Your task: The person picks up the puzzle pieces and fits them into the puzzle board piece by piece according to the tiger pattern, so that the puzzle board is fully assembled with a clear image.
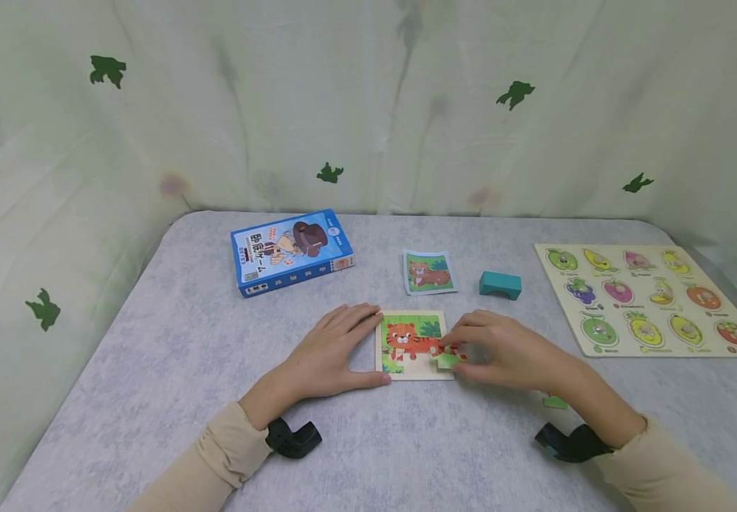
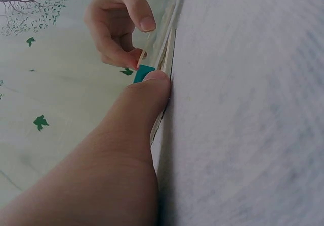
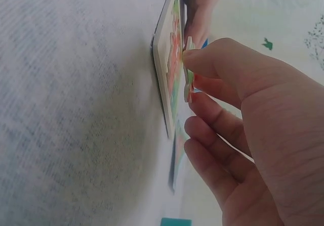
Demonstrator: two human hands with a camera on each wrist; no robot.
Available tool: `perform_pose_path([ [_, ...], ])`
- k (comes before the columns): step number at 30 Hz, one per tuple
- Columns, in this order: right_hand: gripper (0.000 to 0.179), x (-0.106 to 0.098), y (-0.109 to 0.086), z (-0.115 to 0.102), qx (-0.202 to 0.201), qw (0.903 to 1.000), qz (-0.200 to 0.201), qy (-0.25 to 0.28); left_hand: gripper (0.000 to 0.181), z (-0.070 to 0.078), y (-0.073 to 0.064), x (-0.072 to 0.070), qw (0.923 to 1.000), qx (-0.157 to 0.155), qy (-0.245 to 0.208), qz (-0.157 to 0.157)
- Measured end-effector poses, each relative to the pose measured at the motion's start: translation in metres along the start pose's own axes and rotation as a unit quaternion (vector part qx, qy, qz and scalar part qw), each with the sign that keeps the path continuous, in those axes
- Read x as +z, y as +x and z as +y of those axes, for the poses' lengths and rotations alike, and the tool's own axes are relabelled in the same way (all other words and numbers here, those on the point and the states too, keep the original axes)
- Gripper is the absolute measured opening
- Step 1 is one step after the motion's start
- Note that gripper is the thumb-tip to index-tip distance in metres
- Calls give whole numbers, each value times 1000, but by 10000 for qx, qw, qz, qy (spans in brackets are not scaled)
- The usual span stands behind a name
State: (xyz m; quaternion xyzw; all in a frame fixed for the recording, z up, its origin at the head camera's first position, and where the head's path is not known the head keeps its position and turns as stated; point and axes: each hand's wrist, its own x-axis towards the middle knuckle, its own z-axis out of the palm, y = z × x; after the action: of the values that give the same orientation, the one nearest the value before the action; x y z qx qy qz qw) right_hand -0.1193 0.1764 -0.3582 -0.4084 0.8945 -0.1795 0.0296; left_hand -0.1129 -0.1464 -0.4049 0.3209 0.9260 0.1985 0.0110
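Observation:
A small wooden jigsaw board lies on the table, its tiger picture filled in at the top and left, with bare wood showing lower down. My left hand rests at its left side, fingertips at the upper left corner and thumb along the bottom left corner. Between thumb and fingers, my right hand pinches a green and red puzzle piece. That piece is tilted just over the board's right part, its edge visible above the board in the right wrist view. Another green piece lies partly hidden under the right forearm.
Behind the board lies a tiger picture card, with a teal arch block to its right. A blue game box stands back left. A fruit puzzle board lies at the right. Fabric walls enclose the table.

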Motion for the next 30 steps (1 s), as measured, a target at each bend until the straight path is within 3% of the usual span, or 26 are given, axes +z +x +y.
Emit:
perform_pose_path([
  [30,33,12,23,-15,-244,9995,-80,207,99,0,0,0,10000,11,34,-1],
])
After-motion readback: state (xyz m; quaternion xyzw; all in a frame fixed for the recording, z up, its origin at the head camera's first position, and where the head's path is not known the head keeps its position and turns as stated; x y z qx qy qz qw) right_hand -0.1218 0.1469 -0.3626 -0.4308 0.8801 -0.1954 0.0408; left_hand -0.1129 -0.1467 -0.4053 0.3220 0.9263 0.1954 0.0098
